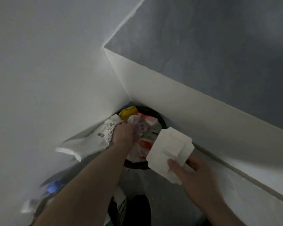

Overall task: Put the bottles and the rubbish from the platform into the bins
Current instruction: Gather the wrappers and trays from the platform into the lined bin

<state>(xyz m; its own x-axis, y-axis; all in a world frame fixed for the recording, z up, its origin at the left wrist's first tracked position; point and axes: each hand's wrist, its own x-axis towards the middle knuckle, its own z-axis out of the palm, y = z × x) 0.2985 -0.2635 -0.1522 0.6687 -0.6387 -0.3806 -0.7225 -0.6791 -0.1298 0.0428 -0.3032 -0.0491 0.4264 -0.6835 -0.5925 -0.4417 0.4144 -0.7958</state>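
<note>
The right hand (pixel 191 170) pinches a folded white paper napkin (pixel 169 152) by its near corner, thumb on top and fingers curled beneath, holding it just above the near rim of a round black waste bin (pixel 162 123) tucked into the corner of two white walls. The napkin looks light, soft and limp; a corner pinch is probably enough, though it may flutter sideways when let go, so releasing it low over the opening seems wise. The left hand (pixel 123 132) reaches into the bin with fingers curled, gripping a long white paper wrapper printed with barcodes (pixel 88 141) that sticks out over the bin's left rim toward the wall. That wrapper looks stiffer and crinkly, likely to spring back unless pushed down. The bin is heaped with crumpled white, orange and yellow rubbish (pixel 142 126), leaving little room inside. The walls close in on the left and far sides; the open approach is from the near side. A blurred blue-capped clear bottle (pixel 53 187) shows at lower left.
</note>
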